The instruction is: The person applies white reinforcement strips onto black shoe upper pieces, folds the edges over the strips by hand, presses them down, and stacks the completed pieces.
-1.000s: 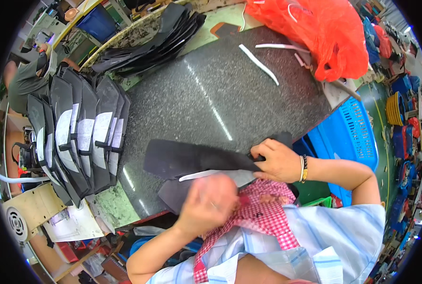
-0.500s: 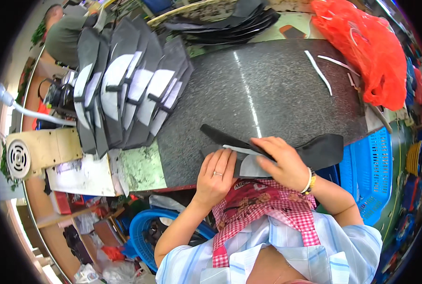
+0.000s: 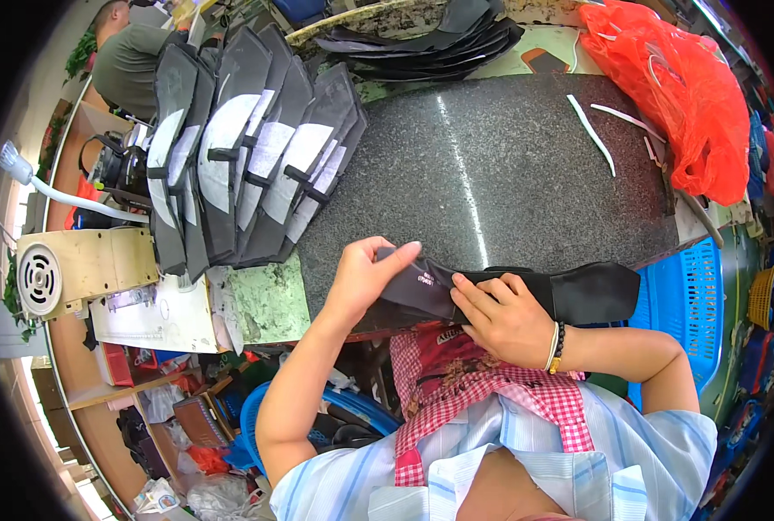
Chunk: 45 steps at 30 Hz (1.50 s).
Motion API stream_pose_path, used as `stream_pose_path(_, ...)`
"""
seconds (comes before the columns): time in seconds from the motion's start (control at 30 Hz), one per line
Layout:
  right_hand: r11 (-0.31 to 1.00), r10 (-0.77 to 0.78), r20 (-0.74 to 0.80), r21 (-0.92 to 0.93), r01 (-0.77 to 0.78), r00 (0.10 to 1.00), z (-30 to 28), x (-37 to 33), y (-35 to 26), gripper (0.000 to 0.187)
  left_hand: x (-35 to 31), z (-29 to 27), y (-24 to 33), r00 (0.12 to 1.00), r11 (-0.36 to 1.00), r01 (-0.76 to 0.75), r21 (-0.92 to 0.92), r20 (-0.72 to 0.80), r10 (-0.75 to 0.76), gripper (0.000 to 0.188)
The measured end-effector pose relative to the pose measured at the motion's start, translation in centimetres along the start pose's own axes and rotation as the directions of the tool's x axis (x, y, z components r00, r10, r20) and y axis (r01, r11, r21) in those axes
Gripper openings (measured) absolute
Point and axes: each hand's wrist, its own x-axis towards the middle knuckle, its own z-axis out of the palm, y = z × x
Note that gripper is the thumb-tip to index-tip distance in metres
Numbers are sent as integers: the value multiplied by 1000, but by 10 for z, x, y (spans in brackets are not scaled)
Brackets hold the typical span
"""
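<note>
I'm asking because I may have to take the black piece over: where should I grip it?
Probably the broad right end of the black piece, coming from the person's right. That end lies uncovered and roughly flat, whereas the left hand is at the other end and the right hand covers the middle.

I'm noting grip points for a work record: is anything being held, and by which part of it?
Yes, a long black piece: the left hand grips its left end. The right hand lies over its middle; whether that grips is unclear.
</note>
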Motion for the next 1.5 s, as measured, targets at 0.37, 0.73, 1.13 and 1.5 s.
stream_pose_path(0.37, 997, -19, 137, -77, 30, 990, -9, 4, -3, 50, 9, -4, -19, 977, 976, -215, 19, -10, 215, 22)
stream_pose_path(0.73, 981, 143, 356, -174, -85, 923, -9, 45, -19, 76, -10, 23, -33, 565, 271, -596, 756, 155, 810, 33)
stream_pose_path(1.13, 982, 40, -51, 189, -30, 998, -23, -57, 36, 28, -19, 94, -39, 382, -23, -766, 643, 483, 788, 32)
stream_pose_path(1.5, 897, 74, -99, 441, -23, 992, -20, -68, 44, 33, -21, 84, 4, 700, 485, -712, 508, 462, 545, 17)
